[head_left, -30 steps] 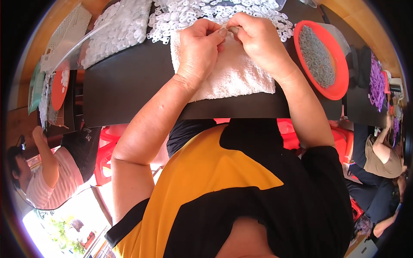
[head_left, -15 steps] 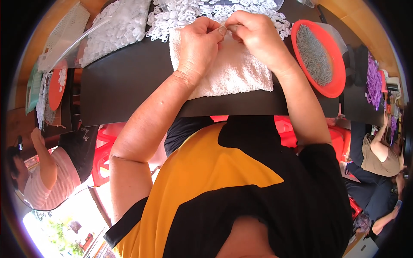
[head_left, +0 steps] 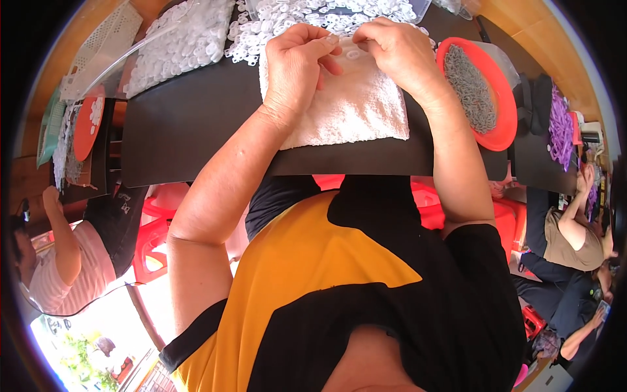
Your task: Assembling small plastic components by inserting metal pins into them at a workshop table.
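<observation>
My left hand [head_left: 295, 64] is over a folded white towel [head_left: 346, 121], thumb and forefinger pinched together and the lower fingers loosely curled. Anything in that pinch is too small to make out. A short gap away, my right hand [head_left: 400, 57] is closed, fingertips bent down against the thumb; what they hold, if anything, is hidden. Just below those fingertips, a small white plastic piece [head_left: 353, 54] shows against the towel. Beyond both hands lies a heap of white plastic pieces with oval holes [head_left: 261, 32].
A clear bag of white pieces [head_left: 176, 49] lies at the far left of the dark table [head_left: 196, 130]. An oval red basin [head_left: 499, 124] of small grey metal parts [head_left: 469, 88] stands by my right forearm. Other people sit at both sides, near purple parts [head_left: 560, 127] on the right.
My hands were together at the fingertips and have now drawn apart. The left hand's lower fingers have loosened. A small white piece now shows on the towel between the hands.
</observation>
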A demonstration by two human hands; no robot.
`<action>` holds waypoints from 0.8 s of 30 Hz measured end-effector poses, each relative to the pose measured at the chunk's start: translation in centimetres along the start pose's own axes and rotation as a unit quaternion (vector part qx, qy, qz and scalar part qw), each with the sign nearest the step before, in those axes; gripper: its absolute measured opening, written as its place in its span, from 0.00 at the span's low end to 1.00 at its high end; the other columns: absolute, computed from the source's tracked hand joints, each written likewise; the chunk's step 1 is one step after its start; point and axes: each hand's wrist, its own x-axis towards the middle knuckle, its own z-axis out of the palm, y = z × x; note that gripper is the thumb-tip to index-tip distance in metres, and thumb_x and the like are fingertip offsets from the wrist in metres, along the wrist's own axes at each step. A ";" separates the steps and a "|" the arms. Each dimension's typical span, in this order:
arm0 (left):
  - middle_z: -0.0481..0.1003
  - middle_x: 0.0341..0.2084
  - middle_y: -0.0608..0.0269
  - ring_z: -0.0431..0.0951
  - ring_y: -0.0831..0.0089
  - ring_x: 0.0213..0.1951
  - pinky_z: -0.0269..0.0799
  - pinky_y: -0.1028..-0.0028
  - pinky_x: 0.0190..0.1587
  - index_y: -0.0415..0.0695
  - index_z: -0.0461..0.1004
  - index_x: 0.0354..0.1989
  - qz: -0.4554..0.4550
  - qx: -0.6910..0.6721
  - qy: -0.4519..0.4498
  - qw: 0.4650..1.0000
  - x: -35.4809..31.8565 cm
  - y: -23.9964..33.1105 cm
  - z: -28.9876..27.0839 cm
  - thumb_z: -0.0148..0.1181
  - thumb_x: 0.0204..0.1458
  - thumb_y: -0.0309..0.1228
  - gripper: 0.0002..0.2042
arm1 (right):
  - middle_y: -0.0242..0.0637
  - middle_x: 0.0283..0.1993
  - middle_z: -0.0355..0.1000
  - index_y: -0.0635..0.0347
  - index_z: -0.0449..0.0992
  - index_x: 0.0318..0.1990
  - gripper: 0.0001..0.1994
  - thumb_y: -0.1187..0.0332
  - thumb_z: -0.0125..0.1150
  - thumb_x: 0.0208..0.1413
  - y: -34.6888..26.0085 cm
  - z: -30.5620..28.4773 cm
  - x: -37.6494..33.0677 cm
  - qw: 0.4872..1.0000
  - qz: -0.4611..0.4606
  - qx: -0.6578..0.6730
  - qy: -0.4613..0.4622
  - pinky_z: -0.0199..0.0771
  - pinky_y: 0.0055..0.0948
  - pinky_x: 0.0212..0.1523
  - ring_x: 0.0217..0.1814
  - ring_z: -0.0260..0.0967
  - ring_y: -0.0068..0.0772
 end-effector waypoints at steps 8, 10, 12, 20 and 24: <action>0.78 0.24 0.56 0.74 0.77 0.18 0.62 0.81 0.16 0.33 0.74 0.33 -0.021 -0.019 -0.011 1.000 0.2 0.3 -0.2 0.55 0.51 0.25 0.06 | 0.37 0.34 0.73 0.56 0.77 0.29 0.03 0.73 0.59 0.47 -0.5 -0.3 -0.3 0.996 -0.035 -0.023 -0.080 0.71 0.42 0.38 0.38 0.73 0.44; 0.78 0.24 0.56 0.74 0.77 0.18 0.62 0.81 0.16 0.34 0.74 0.31 -0.030 -0.034 -0.014 0.999 0.1 0.4 -0.2 0.56 0.51 0.25 0.06 | 0.38 0.34 0.73 0.57 0.77 0.29 0.02 0.72 0.60 0.46 -0.5 -0.3 -0.2 0.996 -0.044 -0.022 -0.071 0.71 0.42 0.38 0.38 0.73 0.45; 0.78 0.24 0.56 0.74 0.77 0.18 0.62 0.80 0.16 0.34 0.74 0.31 -0.031 -0.039 -0.017 0.999 0.1 0.4 -0.2 0.57 0.51 0.25 0.05 | 0.32 0.33 0.75 0.60 0.75 0.32 0.04 0.71 0.61 0.50 -0.7 -0.6 -0.1 0.996 0.012 0.049 -0.076 0.71 0.31 0.39 0.37 0.74 0.36; 0.77 0.22 0.58 0.73 0.78 0.18 0.62 0.80 0.17 0.36 0.74 0.29 -0.032 -0.043 -0.024 0.998 0.0 0.6 0.1 0.58 0.50 0.25 0.05 | 0.35 0.31 0.76 0.66 0.77 0.35 0.06 0.73 0.60 0.52 -0.7 -2.1 0.4 0.805 0.231 0.546 -0.029 0.70 0.22 0.33 0.31 0.75 0.25; 0.77 0.22 0.59 0.73 0.79 0.18 0.62 0.81 0.17 0.35 0.74 0.29 -0.030 -0.044 -0.021 0.998 -0.1 0.7 0.1 0.59 0.50 0.25 0.05 | 0.36 0.31 0.77 0.66 0.77 0.36 0.07 0.72 0.60 0.53 -1.0 -1.8 0.4 0.784 0.233 0.575 -0.032 0.71 0.22 0.32 0.31 0.76 0.27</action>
